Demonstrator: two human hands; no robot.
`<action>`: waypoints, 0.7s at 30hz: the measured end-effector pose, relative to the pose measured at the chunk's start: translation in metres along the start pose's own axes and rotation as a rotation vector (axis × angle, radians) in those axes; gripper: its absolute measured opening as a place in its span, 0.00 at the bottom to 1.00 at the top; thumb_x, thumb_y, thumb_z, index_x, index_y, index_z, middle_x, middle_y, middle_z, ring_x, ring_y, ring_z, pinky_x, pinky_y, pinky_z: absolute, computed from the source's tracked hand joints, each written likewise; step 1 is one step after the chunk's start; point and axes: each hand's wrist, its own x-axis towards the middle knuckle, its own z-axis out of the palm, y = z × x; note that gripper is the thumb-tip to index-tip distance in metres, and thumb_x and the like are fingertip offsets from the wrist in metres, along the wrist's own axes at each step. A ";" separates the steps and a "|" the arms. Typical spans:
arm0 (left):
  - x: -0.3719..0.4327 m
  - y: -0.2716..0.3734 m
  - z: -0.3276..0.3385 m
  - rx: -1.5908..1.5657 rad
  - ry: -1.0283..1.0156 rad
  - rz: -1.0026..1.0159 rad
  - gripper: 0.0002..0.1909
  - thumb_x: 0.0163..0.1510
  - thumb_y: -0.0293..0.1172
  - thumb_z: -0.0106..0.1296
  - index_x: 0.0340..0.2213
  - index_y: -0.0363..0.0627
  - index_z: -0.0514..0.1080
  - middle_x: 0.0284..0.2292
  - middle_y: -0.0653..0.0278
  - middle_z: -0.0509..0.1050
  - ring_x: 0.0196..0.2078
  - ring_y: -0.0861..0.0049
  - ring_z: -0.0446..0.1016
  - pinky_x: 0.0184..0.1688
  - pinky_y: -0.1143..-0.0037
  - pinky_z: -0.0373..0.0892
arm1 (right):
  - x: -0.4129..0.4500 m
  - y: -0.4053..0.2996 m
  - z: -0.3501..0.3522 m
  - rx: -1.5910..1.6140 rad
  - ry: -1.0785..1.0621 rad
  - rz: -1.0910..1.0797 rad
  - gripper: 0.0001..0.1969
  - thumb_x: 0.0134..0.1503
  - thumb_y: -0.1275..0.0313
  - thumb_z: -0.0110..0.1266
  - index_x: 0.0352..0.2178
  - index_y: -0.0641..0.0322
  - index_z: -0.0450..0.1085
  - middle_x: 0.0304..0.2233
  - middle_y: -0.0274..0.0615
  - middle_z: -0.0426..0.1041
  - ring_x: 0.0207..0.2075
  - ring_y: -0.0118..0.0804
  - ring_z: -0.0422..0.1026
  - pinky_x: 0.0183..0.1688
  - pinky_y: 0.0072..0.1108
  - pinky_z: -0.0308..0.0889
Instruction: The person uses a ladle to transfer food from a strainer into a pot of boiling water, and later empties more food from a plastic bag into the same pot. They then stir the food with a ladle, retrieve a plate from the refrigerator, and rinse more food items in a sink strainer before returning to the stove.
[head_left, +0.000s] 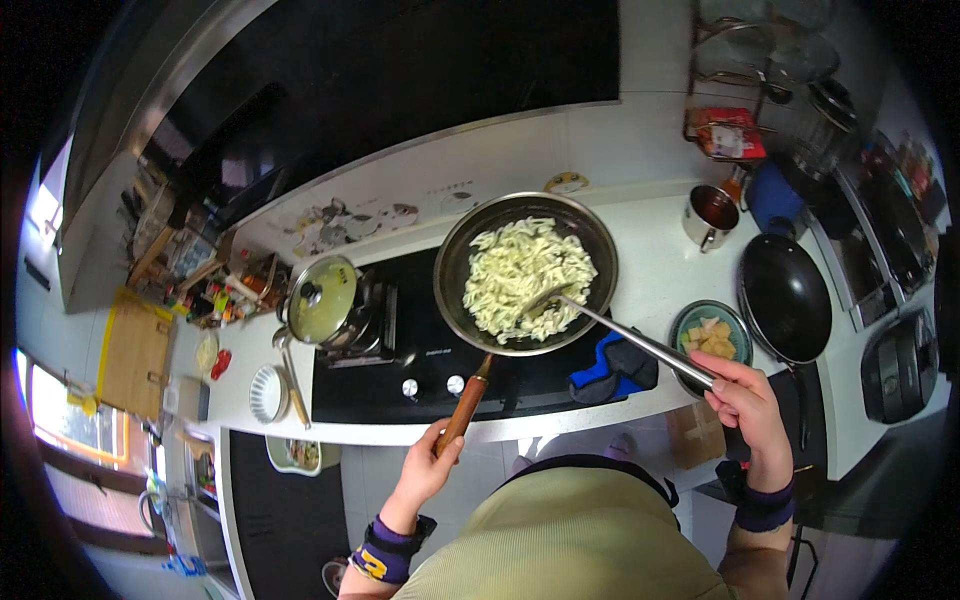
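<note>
My left hand (429, 463) grips the wooden handle of a frying pan (606, 262) over the black gas hob (352, 386). Shredded pale green vegetable (517, 259), perhaps cabbage, fills much of the pan. In my right hand (746, 397) is the metal handle of a spatula (637, 339), whose blade rests among the shreds at the pan's right side. Below my right forefinger's level, partly behind the hand, stands a green bowl (681, 322) of pale yellow and green pieces.
A lidded pot (322, 300) stands on the left burner. Nearby are a fluted white dish (266, 394) and a wooden-handled ladle (296, 390). Blue-and-black cloth mitts (615, 367) lie on the hob's right part. Further right are a metal mug (709, 217) and a black wok (787, 296).
</note>
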 end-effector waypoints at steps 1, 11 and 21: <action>0.002 -0.004 -0.002 -0.068 -0.039 0.003 0.21 0.57 0.37 0.49 0.49 0.39 0.65 0.25 0.66 0.71 0.27 0.83 0.70 0.30 0.80 0.66 | 0.000 0.003 0.003 -0.006 -0.017 0.009 0.22 0.57 0.75 0.42 0.54 0.64 0.62 0.21 0.30 0.63 0.17 0.15 0.53 0.18 0.08 0.48; 0.081 -0.110 -0.031 -0.145 0.064 -0.007 0.21 0.57 0.30 0.49 0.50 0.36 0.64 0.28 0.67 0.73 0.31 0.85 0.71 0.35 0.82 0.68 | 0.042 0.053 0.031 0.128 -0.005 -0.074 0.22 0.58 0.76 0.42 0.56 0.60 0.60 0.23 0.29 0.62 0.19 0.15 0.52 0.18 0.09 0.49; 0.085 -0.067 -0.027 -0.275 -0.123 0.009 0.22 0.60 0.34 0.46 0.53 0.38 0.62 0.44 0.60 0.72 0.40 0.77 0.72 0.45 0.76 0.68 | 0.024 0.041 0.029 0.160 -0.035 -0.053 0.22 0.59 0.75 0.43 0.57 0.58 0.59 0.25 0.28 0.64 0.19 0.15 0.54 0.19 0.09 0.48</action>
